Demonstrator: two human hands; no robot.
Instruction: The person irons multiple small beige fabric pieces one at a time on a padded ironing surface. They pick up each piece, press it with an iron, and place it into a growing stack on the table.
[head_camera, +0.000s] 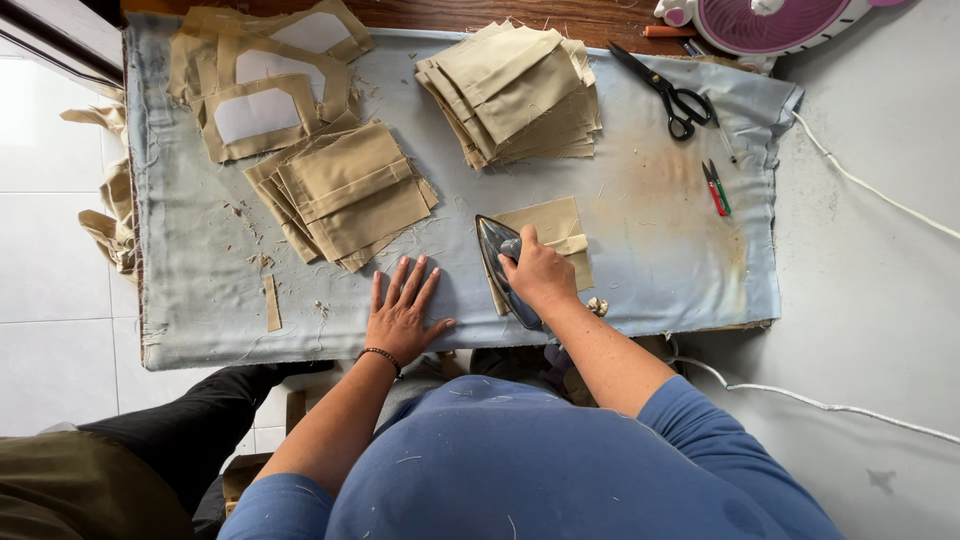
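Covering almost the whole desk (200, 320) is a pale blue-grey padded cloth, scorched brown toward its right side and littered with thread scraps. On it, at the far middle, sits a thick stack of folded tan fabric pieces (515, 92); a second, flatter fan of tan folded pieces (345, 192) lies left of centre, and at the far left corner lie tan fabric frames with white centres (262, 88). Near the front edge lies a single small tan fabric piece (556, 232), and a dark, pointed-sole iron (498, 262) rests on its left part. The right hand (540, 275) is closed tight around the iron's handle, knuckles up, fingers wrapped under. The left hand (402, 312) lies flat on the bare cloth just left of the iron, palm down, all fingers spread wide and holding nothing; a beaded band circles its wrist. At the far right lie black-handled scissors (670, 92), and nearer, red and green thread snips (715, 187). A narrow tan strip (272, 303) lies at the front left.
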